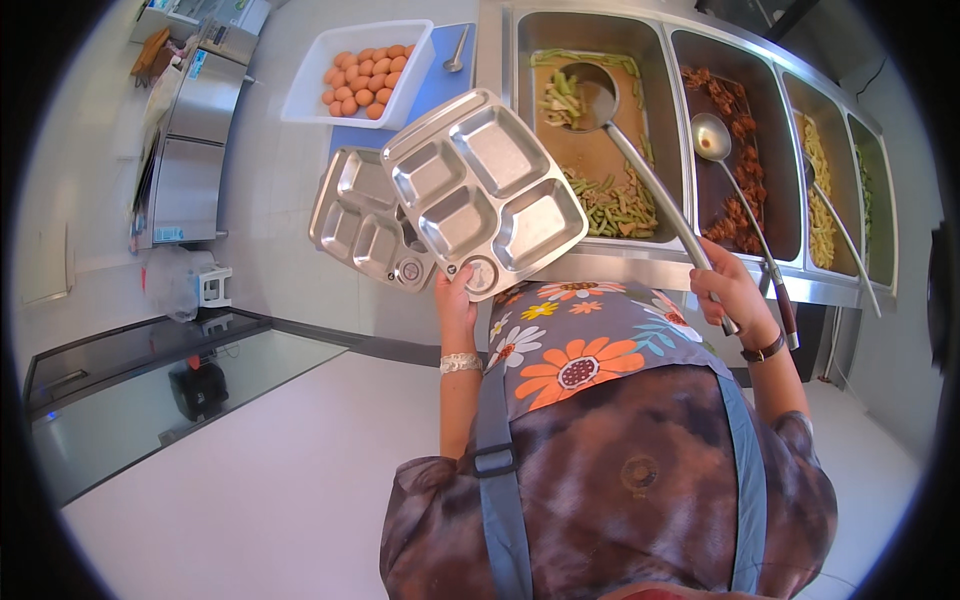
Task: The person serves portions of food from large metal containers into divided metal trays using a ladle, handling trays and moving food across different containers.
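Note:
My left hand (456, 296) grips the lower corner of an empty stainless steel compartment tray (491, 185), tilted in front of me. Behind and left of it, partly covered, lie more steel compartment trays (345, 204). My right hand (726, 289) is closed around the handle of a steel ladle (656, 176). The ladle's bowl, holding green vegetable pieces and some liquid, is over the first steel food pan (600, 34). In that pan are green beans with pale pieces (611, 206), mostly near its front edge, and brown liquid.
A white plastic bin (300, 94) of brown eggs (364, 82) stands on a blue board (442, 79), with a small steel spoon (454, 60) beside it. To the right, a pan of reddish-brown food (739, 180) and a pan of yellowish strips (819, 202) have long-handled ladles (711, 139) in them.

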`<state>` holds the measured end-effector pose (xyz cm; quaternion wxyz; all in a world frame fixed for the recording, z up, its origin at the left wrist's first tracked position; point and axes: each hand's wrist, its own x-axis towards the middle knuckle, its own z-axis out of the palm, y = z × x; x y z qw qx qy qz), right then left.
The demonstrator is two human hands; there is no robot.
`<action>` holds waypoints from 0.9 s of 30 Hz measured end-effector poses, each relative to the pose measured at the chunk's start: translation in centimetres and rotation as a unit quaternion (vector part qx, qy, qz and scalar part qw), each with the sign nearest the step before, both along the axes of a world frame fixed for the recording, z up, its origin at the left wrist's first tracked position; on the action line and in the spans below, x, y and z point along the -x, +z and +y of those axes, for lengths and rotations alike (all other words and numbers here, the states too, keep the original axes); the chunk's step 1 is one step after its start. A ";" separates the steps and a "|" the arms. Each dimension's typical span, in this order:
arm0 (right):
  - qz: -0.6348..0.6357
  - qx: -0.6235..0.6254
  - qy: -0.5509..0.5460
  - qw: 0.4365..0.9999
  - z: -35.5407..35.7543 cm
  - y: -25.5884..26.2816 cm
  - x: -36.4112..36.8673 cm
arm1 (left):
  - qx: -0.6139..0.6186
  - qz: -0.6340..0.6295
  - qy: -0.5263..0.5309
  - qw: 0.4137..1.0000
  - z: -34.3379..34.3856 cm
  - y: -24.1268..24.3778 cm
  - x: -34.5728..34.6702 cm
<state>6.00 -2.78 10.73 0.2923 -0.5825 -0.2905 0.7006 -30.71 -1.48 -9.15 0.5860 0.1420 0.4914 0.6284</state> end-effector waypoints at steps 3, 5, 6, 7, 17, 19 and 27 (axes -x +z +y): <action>0.036 -0.010 0.026 0.999 0.4 0.8 1.6 | 0.009 0.019 -0.017 1.000 0.6 -0.1 0.0; 0.034 -0.008 0.037 0.999 0.6 1.0 2.3 | 0.026 0.044 -0.008 0.999 0.9 -0.3 -0.3; 0.027 -0.015 0.048 0.998 0.6 0.8 2.5 | 0.034 0.035 0.005 0.999 1.0 -0.2 -0.4; 0.020 -0.023 0.060 0.998 0.6 0.6 2.7 | 0.043 0.027 0.017 0.999 1.0 -0.1 -0.5; -0.394 -0.276 0.216 0.849 -0.7 -2.5 3.8 | 0.025 -0.031 0.010 0.999 2.1 0.0 -1.1; -0.399 -0.301 0.209 0.841 -0.7 -3.0 4.0 | 0.035 -0.035 0.018 0.999 2.3 0.1 -1.1; -0.403 -0.291 0.192 0.846 -1.1 -3.2 4.8 | 0.031 -0.058 0.013 0.998 2.2 0.4 -1.0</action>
